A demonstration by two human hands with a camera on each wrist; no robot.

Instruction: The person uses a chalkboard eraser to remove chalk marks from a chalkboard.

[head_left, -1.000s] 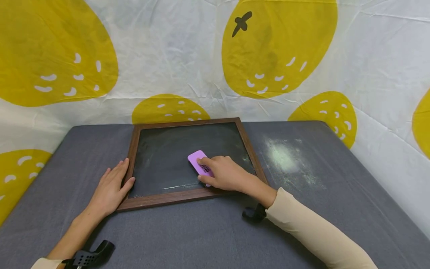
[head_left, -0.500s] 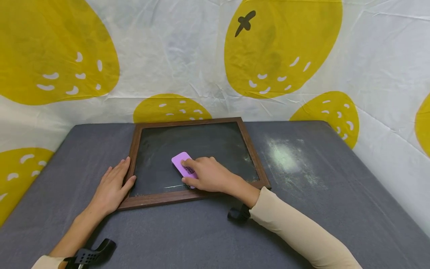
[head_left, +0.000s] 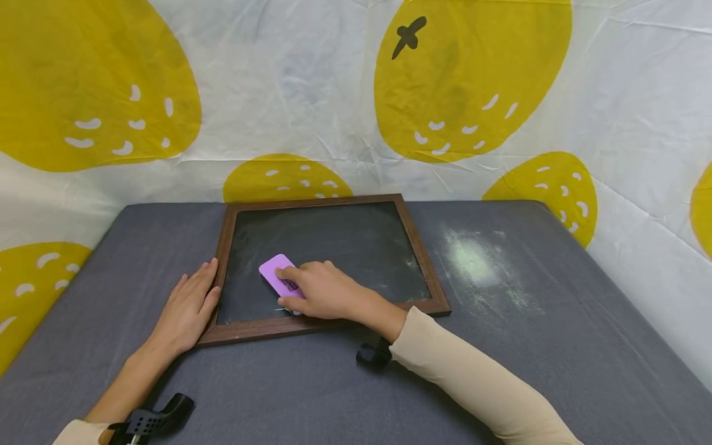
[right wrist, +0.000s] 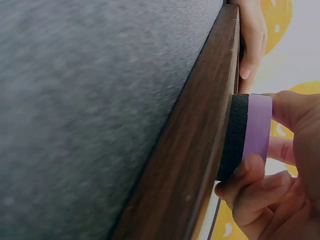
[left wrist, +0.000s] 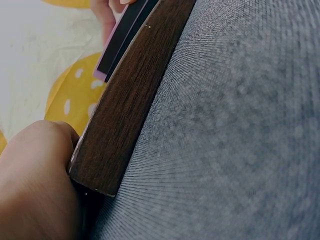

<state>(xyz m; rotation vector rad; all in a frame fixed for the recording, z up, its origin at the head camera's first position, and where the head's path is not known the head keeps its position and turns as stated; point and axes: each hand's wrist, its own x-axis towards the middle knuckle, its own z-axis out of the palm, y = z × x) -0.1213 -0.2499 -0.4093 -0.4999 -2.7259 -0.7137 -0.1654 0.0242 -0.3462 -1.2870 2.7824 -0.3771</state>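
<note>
A chalkboard (head_left: 334, 241) in a brown wooden frame lies flat on the grey cloth. My right hand (head_left: 328, 290) grips a purple board eraser (head_left: 274, 272) with a black felt underside, close to the board's lower left. In the right wrist view the eraser (right wrist: 257, 127) stands beside the near frame edge (right wrist: 200, 130), fingers curled round its sides. My left hand (head_left: 186, 309) rests with straight fingers along the left side of the frame, thumb by its edge. A short pale chalk line shows by the eraser's near end.
A pale chalk-dust patch (head_left: 473, 262) marks the grey cloth (head_left: 267, 395) right of the board. Behind the table hangs a white curtain (head_left: 289, 80) with yellow fruit prints. Faint chalk smudges stay near the board's right edge.
My right hand has slid the eraser leftward across the lower part of the board, over most of the pale chalk line. The left hand stays at the frame's left side.
</note>
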